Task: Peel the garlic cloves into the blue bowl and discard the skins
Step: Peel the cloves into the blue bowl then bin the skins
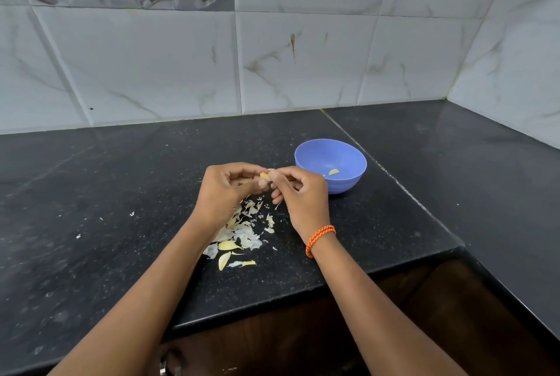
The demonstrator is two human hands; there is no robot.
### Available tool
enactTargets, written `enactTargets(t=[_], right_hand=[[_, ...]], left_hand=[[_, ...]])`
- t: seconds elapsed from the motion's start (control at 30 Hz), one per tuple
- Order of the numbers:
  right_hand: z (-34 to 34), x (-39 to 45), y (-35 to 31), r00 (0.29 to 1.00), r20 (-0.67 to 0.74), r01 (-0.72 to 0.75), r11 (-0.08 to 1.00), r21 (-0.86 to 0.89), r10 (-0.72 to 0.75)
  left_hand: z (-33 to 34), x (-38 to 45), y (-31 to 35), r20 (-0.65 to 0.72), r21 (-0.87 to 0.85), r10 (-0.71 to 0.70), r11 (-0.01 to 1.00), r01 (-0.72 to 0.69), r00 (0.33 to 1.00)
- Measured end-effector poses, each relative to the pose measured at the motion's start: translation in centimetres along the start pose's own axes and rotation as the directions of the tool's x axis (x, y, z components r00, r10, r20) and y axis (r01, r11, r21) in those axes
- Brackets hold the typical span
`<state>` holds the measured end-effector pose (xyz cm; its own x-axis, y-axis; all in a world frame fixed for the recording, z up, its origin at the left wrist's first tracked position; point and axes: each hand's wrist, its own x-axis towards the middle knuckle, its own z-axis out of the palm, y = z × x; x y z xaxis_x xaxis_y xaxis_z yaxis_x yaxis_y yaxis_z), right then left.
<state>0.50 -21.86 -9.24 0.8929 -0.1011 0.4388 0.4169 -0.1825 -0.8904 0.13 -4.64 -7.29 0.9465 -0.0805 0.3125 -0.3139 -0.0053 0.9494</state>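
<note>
While both forearms reach in from the near edge, an orange bracelet (pixel 320 239) circles the right wrist above the dark table (pixel 91 193). Between the arms lies a heap of garlic skins (pixel 242 233), with a few loose flakes scattered to the left. Just beyond the heap, the left hand (pixel 225 190) and right hand (pixel 298 193) meet, fingers curled, both pinching one garlic clove (pixel 265 176) between their fingertips. Farther right stands the blue bowl (pixel 331 165), holding a peeled clove (pixel 333 172). Marbled wall tiles (pixel 303 57) rise behind.
</note>
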Motion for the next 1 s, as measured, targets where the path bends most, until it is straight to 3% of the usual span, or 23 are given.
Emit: enactTargets(t=[0.17, 0.57, 1.0], right_hand=[[0.17, -0.2, 0.0, 0.999, 0.024, 0.042, 0.998, -0.048, -0.041], [-0.09, -0.2, -0.56, 0.99, 0.138, -0.036, 0.99, 0.14, 0.017], [-0.13, -0.17, -0.4, 0.993, 0.077, -0.094, 0.987, 0.129, 0.085]], left_hand=[[-0.42, 0.29, -0.2, -0.088, -0.004, -0.025, 1.0, 0.025, 0.996], [-0.32, 0.32, -0.46, -0.081, 0.035, 0.014, 0.999, -0.011, 0.997], [0.38, -0.16, -0.55, -0.134, 0.081, 0.089, 0.994, -0.078, 0.987]])
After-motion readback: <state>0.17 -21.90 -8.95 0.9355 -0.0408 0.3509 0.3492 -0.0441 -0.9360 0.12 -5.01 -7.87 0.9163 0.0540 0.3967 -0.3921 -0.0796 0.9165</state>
